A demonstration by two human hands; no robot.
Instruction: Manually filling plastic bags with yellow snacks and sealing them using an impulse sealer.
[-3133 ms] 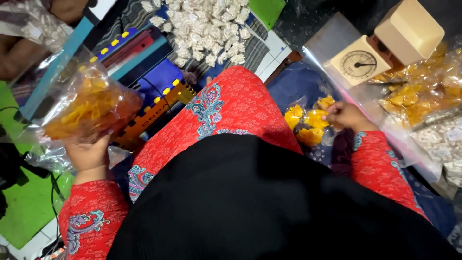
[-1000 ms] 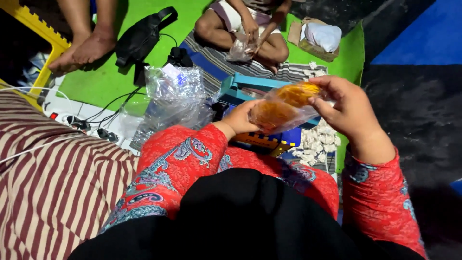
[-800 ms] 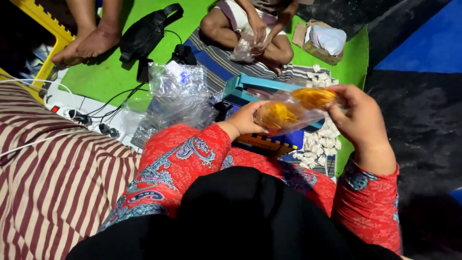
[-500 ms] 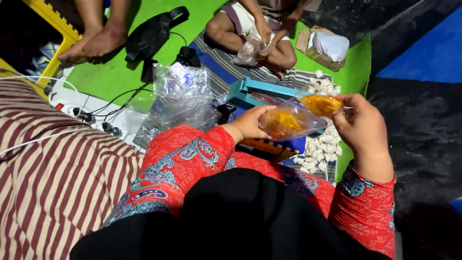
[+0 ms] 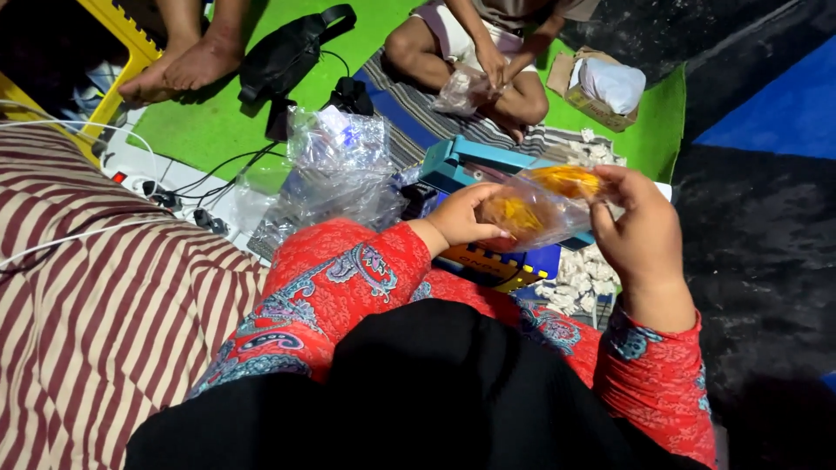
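Snack bag, a small clear plastic packet with orange-yellow pieces inside, is held in the air between both hands, in front of the person's chest and above a blue device. The left hand grips the left end of the bag, with the thumb on top and the other fingers curled under it. The right hand holds the right end, its fingers closed around the top corner of the plastic. Both arms wear red sleeves with a blue pattern.

Directly below the bag stands the blue device, with a yellow and blue part near the person's knees. Just beside it, on the right, lies a heap of small white packets. To the left of the left hand is a pile of empty clear plastic bags. Further away, on the green mat, another person sits and holds a small packet in both hands. A cardboard box with white content stands near that person. A striped cloth covers the left side.
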